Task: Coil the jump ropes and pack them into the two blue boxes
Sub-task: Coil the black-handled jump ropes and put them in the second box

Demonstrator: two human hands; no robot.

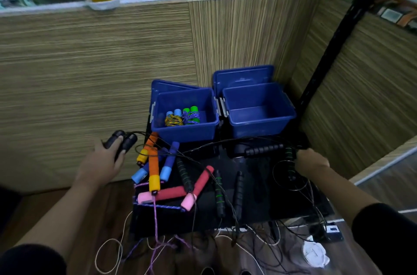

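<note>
Two blue boxes stand open at the back of a small black table (259, 207). The left box (185, 132) holds two coiled ropes, one with light-blue handles, one with green handles. The right box (259, 127) is empty. My left hand (108, 157) grips a pair of black handles (123, 140) left of the table. My right hand (310, 159) holds the thin black cord (203, 147) running from them, at the table's right edge. Loose ropes lie between: orange-yellow handles (153, 168), blue handles (168, 162), red-pink handles (178, 193) and several black ones (264, 150).
Box lids lean behind each box against a wooden partition (101, 71). A black pole (327, 56) slants up on the right. Rope cords hang off the table's front onto the wooden floor. A white round device (314, 254) lies on the floor. A person sits beyond the partition.
</note>
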